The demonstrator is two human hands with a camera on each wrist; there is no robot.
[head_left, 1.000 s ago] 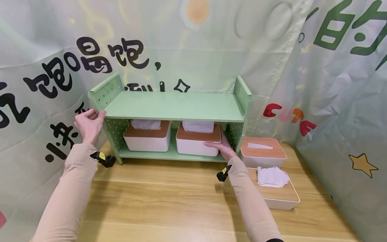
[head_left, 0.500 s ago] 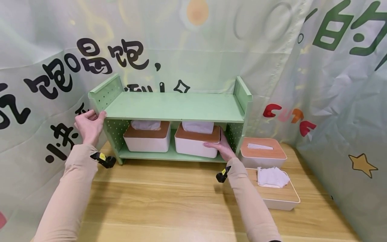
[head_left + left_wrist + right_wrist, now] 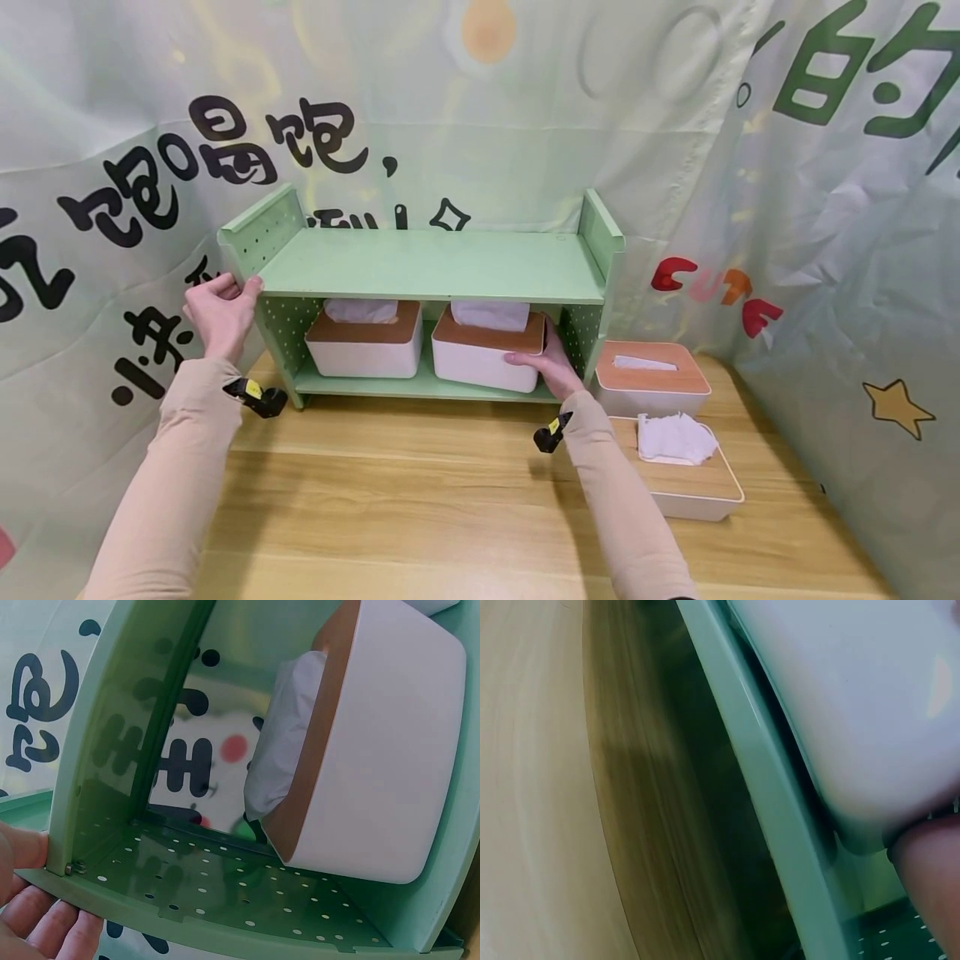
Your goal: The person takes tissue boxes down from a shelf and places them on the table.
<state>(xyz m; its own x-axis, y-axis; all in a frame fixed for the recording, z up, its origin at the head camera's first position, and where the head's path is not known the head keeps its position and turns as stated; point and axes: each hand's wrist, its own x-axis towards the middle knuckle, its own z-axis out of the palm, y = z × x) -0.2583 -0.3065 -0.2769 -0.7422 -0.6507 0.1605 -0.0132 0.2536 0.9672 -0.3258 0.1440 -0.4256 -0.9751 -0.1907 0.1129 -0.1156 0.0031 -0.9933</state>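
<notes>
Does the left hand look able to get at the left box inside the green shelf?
Probably yes, if the left hand lets go of the green shelf: its open front leaves the left box unblocked.

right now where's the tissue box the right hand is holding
In the head view, the held box is below the green top shelf, right of a second box, the right hand at its right end.

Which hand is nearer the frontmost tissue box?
Right. The right hand grips a shelved box, left of the frontmost box; the left hand holds the shelf, farther left.
</notes>
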